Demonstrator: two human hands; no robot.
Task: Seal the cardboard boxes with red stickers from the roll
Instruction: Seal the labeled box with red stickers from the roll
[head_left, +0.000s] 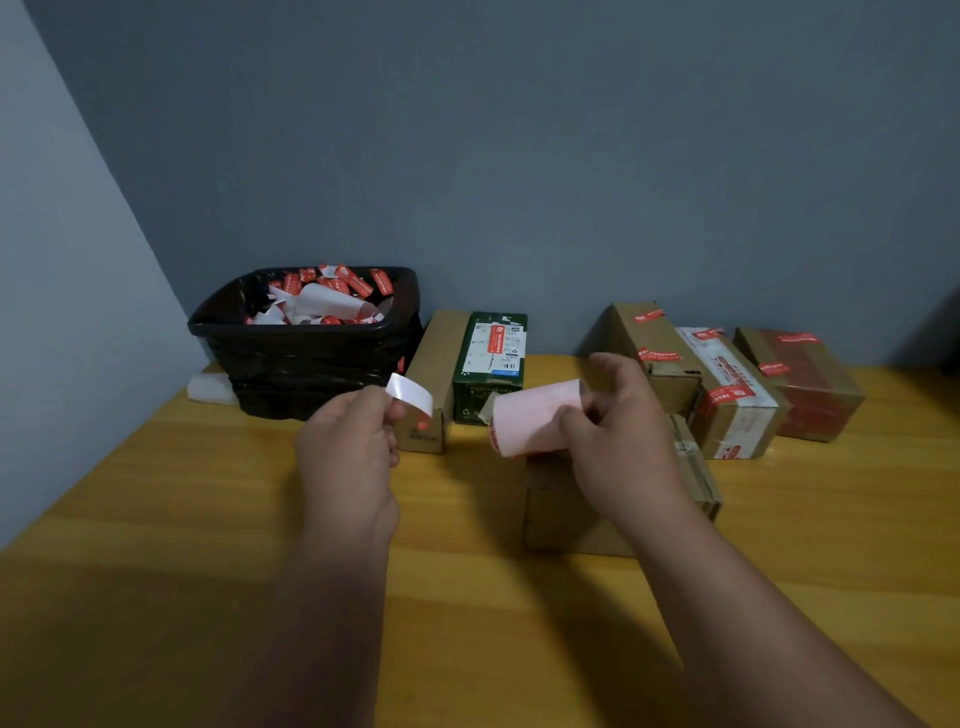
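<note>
My right hand (618, 431) grips the sticker roll (530, 421), pale pink outside with red showing at its end, held above a plain cardboard box (566, 514) on the table. My left hand (348, 441) pinches a curled white strip of backing paper (410, 392) near the bin. A brown box (434, 374) and a green box (491, 364) stand behind the hands. At the right stand three boxes with red stickers on them: a brown one (654, 358), a taped one (732, 395) and a reddish one (800, 384).
A black-lined bin (306, 348) at the back left holds several red stickers and white backing scraps. A white object (210, 387) lies beside it. The wooden table (208, 519) meets grey walls at the back and left.
</note>
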